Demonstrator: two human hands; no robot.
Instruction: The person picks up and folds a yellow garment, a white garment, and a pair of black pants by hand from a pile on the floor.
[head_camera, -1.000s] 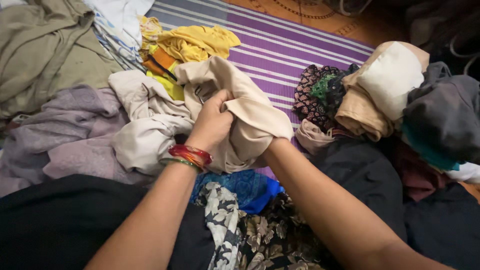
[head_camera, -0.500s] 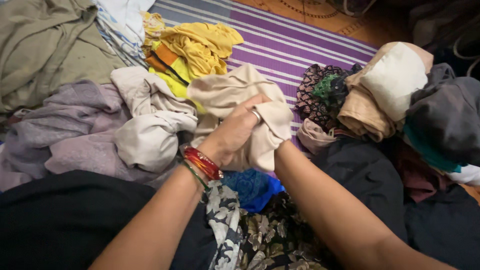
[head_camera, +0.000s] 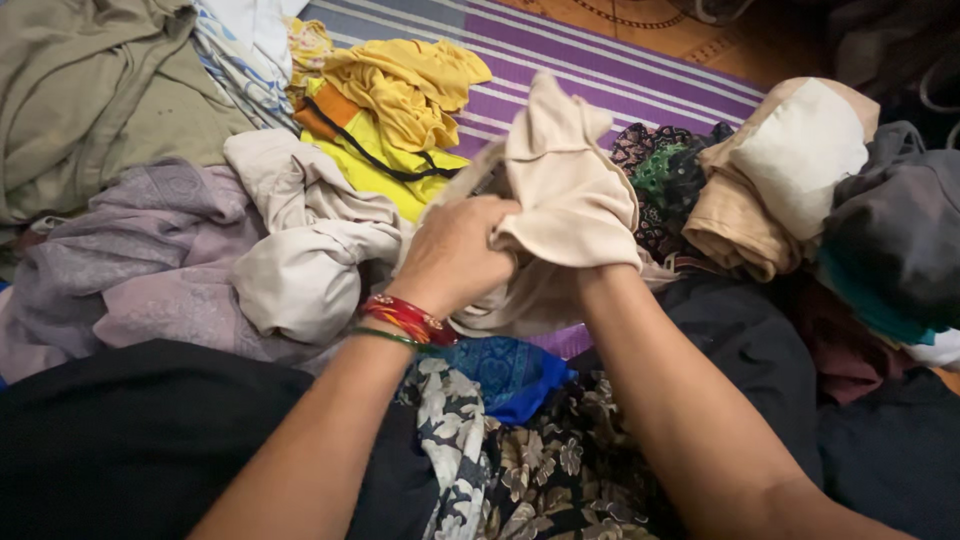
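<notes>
A beige cloth (head_camera: 565, 190) is held up at the centre, above the striped purple mat (head_camera: 620, 70). It is bunched in the closed fingers of the left hand (head_camera: 455, 250); the right hand is wrapped inside it, so its fingers cannot be told. A firm grip and even gathering seem advisable. One yellow garment (head_camera: 405, 95) lies far left, one folded tan bundle (head_camera: 775, 175) right.

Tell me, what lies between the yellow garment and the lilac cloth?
A crumpled cream garment lies between the yellow garment and the lilac cloth, seen in the head view.
</notes>
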